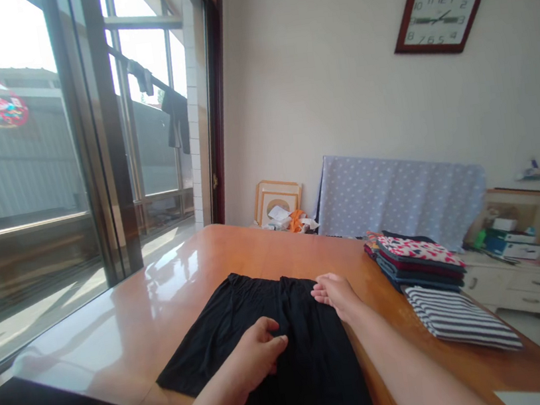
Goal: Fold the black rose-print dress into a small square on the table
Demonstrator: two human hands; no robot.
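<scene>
"Your hands, first?"

"Your left hand [254, 359] curls onto a fold of the black garment [315, 377], though whether it truly grips the cloth cannot be told. Your right hand [336, 295] lies open, fingers relaxed and touching the garment's far right edge."

"And the garment's lie?"

"Flat in front of you, directly under your left hand, its long axis running away from your body. Your left hand is on it; your right sits at its side, nearer the other clothes."

"The count?"

"Two hands, one garment on the wooden table [237, 254]. To your right, one multicoloured stack of folded clothes [416, 262] and one folded striped piece [459, 316]. Beyond, one blue polka-dot board [400, 201] leans by a white dresser [518, 288], under one wall clock [440, 18]."
</scene>
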